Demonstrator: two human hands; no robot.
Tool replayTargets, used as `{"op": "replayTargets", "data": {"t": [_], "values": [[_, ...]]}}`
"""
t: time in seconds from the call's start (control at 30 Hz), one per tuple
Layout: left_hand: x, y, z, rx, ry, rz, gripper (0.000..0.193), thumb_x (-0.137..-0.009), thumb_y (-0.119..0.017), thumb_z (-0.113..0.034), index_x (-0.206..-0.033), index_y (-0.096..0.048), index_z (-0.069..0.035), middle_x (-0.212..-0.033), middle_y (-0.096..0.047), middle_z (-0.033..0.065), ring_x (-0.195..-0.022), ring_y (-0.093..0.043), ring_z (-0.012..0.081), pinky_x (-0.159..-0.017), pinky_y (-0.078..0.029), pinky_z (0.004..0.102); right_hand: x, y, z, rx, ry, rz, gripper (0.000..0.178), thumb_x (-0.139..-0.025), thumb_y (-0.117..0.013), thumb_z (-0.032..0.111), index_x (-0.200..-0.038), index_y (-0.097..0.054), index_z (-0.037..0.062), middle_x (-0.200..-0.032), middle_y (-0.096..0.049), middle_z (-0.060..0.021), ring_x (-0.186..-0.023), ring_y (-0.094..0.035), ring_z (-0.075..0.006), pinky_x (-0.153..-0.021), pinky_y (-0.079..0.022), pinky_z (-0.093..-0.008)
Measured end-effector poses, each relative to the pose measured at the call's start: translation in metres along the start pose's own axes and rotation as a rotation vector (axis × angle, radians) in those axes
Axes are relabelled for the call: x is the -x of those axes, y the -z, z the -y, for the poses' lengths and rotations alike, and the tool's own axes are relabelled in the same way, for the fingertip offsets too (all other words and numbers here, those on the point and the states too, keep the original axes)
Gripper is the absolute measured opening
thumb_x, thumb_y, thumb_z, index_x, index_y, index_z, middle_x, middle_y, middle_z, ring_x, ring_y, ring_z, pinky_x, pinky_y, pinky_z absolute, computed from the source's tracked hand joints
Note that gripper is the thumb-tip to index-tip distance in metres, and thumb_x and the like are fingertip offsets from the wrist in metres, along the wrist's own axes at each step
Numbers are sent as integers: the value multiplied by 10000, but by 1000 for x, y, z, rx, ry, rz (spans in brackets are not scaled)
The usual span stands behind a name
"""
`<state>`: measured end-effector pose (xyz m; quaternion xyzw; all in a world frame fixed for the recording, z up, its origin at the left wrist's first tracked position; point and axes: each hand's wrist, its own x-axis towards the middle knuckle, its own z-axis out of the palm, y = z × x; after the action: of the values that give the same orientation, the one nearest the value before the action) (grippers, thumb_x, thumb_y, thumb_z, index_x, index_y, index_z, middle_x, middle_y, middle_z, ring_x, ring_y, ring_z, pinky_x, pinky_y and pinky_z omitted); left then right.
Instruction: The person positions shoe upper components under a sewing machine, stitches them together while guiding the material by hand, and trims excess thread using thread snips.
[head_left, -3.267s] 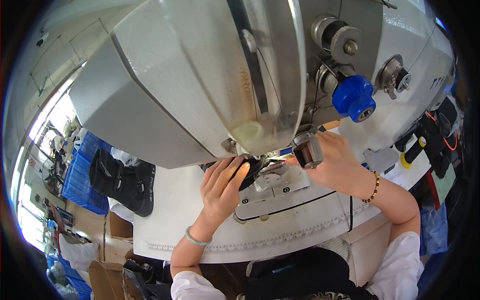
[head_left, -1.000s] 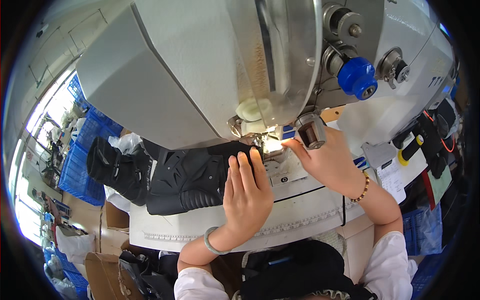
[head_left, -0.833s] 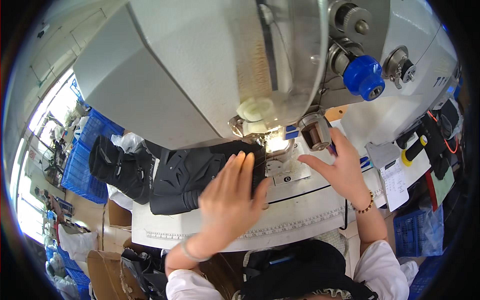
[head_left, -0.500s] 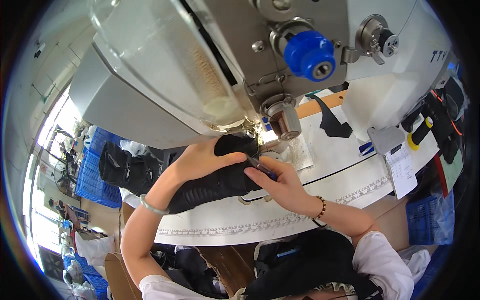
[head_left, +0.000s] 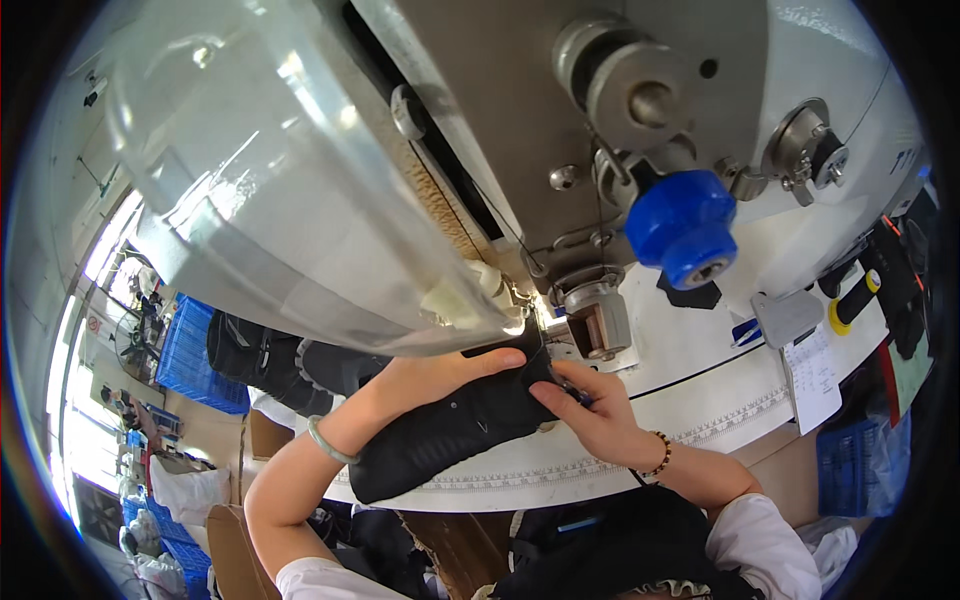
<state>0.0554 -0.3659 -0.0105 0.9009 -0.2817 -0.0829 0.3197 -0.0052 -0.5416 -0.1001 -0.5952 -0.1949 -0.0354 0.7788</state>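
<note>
A black padded fabric piece (head_left: pixel 440 445) lies tilted on the sewing machine's white bed, its upper end close to the lit needle area (head_left: pixel 528 318). My left hand (head_left: pixel 425 383) is closed on its upper edge, thumb on top; the other fingers are mostly hidden beneath the machine's clear guard. At the piece's right end, my right hand (head_left: pixel 598 415) is closed round a small dark-blue tool (head_left: pixel 574 392), perhaps thread snips, mostly covered by the fingers. The thumb and fingertips of that hand also sit against the fabric's edge.
The machine's clear guard (head_left: pixel 300 200) and blue tension knob (head_left: pixel 685 230) hang over the work. More black padded pieces (head_left: pixel 260 355) trail off to the left, near blue crates (head_left: pixel 200 355). At right are a thread spool (head_left: pixel 853 302) and a paper slip (head_left: pixel 812 375).
The black piece has been turned: a smooth face shows where ridges did, and its lower end hangs nearer me. Both hands sit slightly lower in view, and the machine head looms larger.
</note>
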Motion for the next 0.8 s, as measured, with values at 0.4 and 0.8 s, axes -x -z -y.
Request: {"op": "replayTargets", "data": {"t": [0.4,0.8], "values": [[2,1,-10,64,8,-38,397,-809,-657,-313,-1058,-594,-10,-960,-627,51,-852,-556,125,-766,-447,270,-1,4,3,-169,-104,-31,218,-874,-591,178,-992,-598,-5,-716,-516,56,-603,-416,-1,-513,-334,-168],[-4,8,9,-134,114,-15,273,-730,-759,-201,-778,-561,-19,-700,-492,-51,-640,-409,53,-538,-371,229,4,10,6,132,-8,86,163,-883,-571,148,-919,-582,-10,-673,-553,-12,-575,-441,-37,-518,-380,-237]]}}
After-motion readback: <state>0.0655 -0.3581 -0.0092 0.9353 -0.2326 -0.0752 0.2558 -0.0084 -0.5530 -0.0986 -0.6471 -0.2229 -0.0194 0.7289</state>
